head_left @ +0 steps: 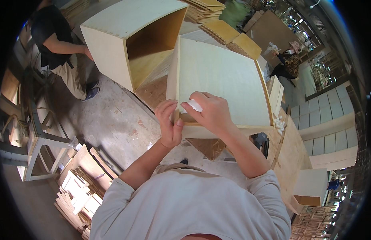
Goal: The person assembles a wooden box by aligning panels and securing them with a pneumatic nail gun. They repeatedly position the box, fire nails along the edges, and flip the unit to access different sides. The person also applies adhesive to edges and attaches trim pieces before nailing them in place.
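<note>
A pale wooden box (223,74) with a bowed edge stands before me, its broad panel facing up. At its near left corner, my left hand (169,125) touches the narrow side, fingers slightly bent and thumb held apart from them. My right hand (211,112) is closed over a small white wad (195,105), pressed low against the panel close to the same corner. Whether the wad is paper or cloth I cannot tell. Part of the corner is hidden under my hands.
Behind to the left sits a similar open-fronted box (133,44). A co-worker (59,44) has a hand on its left side. White wads (279,125) lie at the right on a wooden bench (287,156). A metal frame (41,148) and wood strips (75,198) occupy the left.
</note>
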`<state>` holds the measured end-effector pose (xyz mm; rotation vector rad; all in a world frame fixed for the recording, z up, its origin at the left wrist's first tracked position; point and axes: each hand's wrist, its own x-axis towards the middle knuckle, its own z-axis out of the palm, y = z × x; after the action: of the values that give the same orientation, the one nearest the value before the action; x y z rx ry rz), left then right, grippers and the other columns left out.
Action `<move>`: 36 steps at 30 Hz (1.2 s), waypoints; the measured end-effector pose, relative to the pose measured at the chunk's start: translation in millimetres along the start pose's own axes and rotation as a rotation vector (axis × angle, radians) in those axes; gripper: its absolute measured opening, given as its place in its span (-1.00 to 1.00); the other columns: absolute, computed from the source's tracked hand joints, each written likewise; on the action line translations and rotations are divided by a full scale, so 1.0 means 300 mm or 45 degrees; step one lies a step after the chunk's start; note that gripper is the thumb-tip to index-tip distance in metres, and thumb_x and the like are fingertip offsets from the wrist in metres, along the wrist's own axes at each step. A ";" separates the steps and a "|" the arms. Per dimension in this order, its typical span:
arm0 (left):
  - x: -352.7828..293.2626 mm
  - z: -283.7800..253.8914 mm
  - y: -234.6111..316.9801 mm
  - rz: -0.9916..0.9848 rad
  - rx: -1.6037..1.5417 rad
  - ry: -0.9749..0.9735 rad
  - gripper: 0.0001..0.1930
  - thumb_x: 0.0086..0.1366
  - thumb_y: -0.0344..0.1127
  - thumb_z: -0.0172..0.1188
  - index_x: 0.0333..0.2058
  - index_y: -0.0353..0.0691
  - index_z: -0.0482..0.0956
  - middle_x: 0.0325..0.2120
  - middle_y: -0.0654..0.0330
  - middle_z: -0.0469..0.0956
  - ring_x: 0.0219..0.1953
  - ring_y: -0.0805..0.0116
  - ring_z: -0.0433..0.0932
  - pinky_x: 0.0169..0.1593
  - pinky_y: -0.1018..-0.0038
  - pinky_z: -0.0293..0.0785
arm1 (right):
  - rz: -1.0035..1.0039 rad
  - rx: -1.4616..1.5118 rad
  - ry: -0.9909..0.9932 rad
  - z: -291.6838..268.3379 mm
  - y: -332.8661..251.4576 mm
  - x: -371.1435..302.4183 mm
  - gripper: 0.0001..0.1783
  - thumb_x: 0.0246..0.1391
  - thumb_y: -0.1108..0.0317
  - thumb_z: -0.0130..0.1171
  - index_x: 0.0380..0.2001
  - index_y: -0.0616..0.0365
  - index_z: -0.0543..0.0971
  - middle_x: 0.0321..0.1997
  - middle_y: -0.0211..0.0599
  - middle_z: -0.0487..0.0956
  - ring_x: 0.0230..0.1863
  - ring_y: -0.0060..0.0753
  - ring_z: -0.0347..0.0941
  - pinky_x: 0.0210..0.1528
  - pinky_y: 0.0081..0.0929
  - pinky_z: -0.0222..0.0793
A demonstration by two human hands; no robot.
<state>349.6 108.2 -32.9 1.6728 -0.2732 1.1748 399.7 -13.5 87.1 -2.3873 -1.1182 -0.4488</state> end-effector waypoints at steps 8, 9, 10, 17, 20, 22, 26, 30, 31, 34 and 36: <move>-0.005 0.003 -0.006 0.021 0.012 0.003 -0.60 0.26 -0.27 -0.06 0.02 -0.38 0.28 0.00 -0.09 0.30 0.03 0.02 0.25 0.15 0.16 0.08 | 0.064 -0.072 -0.044 -0.060 0.039 -0.042 -0.73 -0.02 0.18 0.29 -0.54 0.10 0.47 -0.62 -0.30 0.49 -0.62 -0.23 0.44 -0.57 -0.38 0.32; -0.004 0.002 -0.005 0.026 0.010 0.004 -0.59 0.25 -0.28 -0.07 0.02 -0.39 0.27 0.00 -0.10 0.30 0.02 0.02 0.25 0.15 0.16 0.08 | 0.075 -0.090 -0.039 -0.076 0.053 -0.056 -0.73 -0.02 0.18 0.29 -0.55 0.10 0.47 -0.63 -0.30 0.49 -0.62 -0.23 0.43 -0.57 -0.38 0.32; -0.003 0.001 -0.005 0.031 0.008 0.004 -0.59 0.24 -0.28 -0.07 0.01 -0.39 0.27 -0.01 -0.11 0.30 0.02 0.02 0.25 0.15 0.16 0.08 | 0.086 -0.108 -0.034 -0.091 0.068 -0.070 -0.73 -0.02 0.18 0.29 -0.55 0.10 0.47 -0.63 -0.30 0.49 -0.62 -0.23 0.43 -0.57 -0.38 0.32; -0.009 0.012 -0.005 -0.003 0.023 0.034 -0.59 0.25 -0.29 -0.14 0.01 -0.42 0.25 -0.03 -0.10 0.29 0.03 0.05 0.24 0.16 0.18 0.10 | 0.174 -0.230 -0.016 -0.214 0.203 -0.198 -0.72 0.00 0.18 0.27 -0.57 0.10 0.46 -0.64 -0.28 0.49 -0.62 -0.21 0.44 -0.56 -0.37 0.32; -0.014 0.011 -0.009 -0.027 0.056 0.005 -0.54 0.33 -0.14 -0.18 0.04 -0.41 0.21 -0.01 -0.10 0.27 0.04 0.12 0.26 0.18 0.23 0.12 | 0.214 -0.293 -0.003 -0.267 0.265 -0.258 -0.72 0.01 0.18 0.27 -0.56 0.10 0.46 -0.64 -0.27 0.48 -0.61 -0.20 0.45 -0.55 -0.36 0.32; -0.018 0.010 -0.008 -0.066 0.041 0.001 -0.56 0.32 -0.17 -0.18 0.04 -0.39 0.19 -0.01 -0.08 0.27 0.05 0.12 0.26 0.17 0.22 0.12 | 0.230 -0.311 0.026 -0.307 0.301 -0.296 -0.72 0.01 0.17 0.26 -0.56 0.09 0.46 -0.64 -0.26 0.48 -0.60 -0.19 0.45 -0.55 -0.36 0.32; -0.022 0.019 -0.006 -0.104 -0.012 0.041 -0.56 0.33 -0.18 -0.20 0.06 -0.38 0.17 0.01 -0.05 0.26 0.05 0.13 0.25 0.17 0.24 0.12 | 0.289 -0.362 0.071 -0.380 0.375 -0.368 -0.72 0.03 0.15 0.25 -0.54 0.09 0.46 -0.64 -0.24 0.47 -0.59 -0.18 0.45 -0.54 -0.36 0.32; -0.029 0.017 0.001 -0.176 0.017 0.040 -0.53 0.33 -0.15 -0.21 0.08 -0.39 0.12 0.04 -0.04 0.22 0.04 0.17 0.26 0.16 0.26 0.15 | 0.390 -0.420 0.061 -0.450 0.460 -0.438 -0.70 0.06 0.12 0.21 -0.54 0.08 0.45 -0.65 -0.25 0.47 -0.58 -0.18 0.46 -0.54 -0.34 0.32; -0.029 0.018 -0.001 -0.183 0.009 0.053 -0.53 0.33 -0.14 -0.21 0.07 -0.40 0.14 0.03 -0.04 0.23 0.03 0.16 0.25 0.15 0.25 0.14 | 0.400 -0.438 0.072 -0.464 0.482 -0.454 -0.69 0.07 0.09 0.18 -0.55 0.06 0.43 -0.66 -0.28 0.46 -0.58 -0.18 0.46 -0.55 -0.33 0.33; -0.025 0.034 0.012 -0.218 -0.008 0.082 -0.50 0.32 -0.13 -0.23 0.08 -0.41 0.12 0.03 -0.03 0.21 0.01 0.19 0.26 0.13 0.28 0.16 | 0.407 -0.496 0.107 -0.502 0.537 -0.495 -0.69 0.08 0.06 0.16 -0.54 0.03 0.44 -0.68 -0.31 0.47 -0.59 -0.21 0.47 -0.56 -0.32 0.34; -0.023 0.045 0.023 -0.265 -0.039 0.120 -0.50 0.31 -0.13 -0.22 0.09 -0.41 0.10 0.03 -0.03 0.21 0.01 0.21 0.26 0.11 0.31 0.17 | 0.392 -0.512 0.123 -0.521 0.558 -0.507 -0.70 0.07 0.08 0.18 -0.53 0.04 0.46 -0.67 -0.29 0.47 -0.59 -0.21 0.46 -0.55 -0.34 0.34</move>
<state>349.3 91.8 -34.1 1.5729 -0.0560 1.0840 422.2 -287.0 101.4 -2.7858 -0.6447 -0.7252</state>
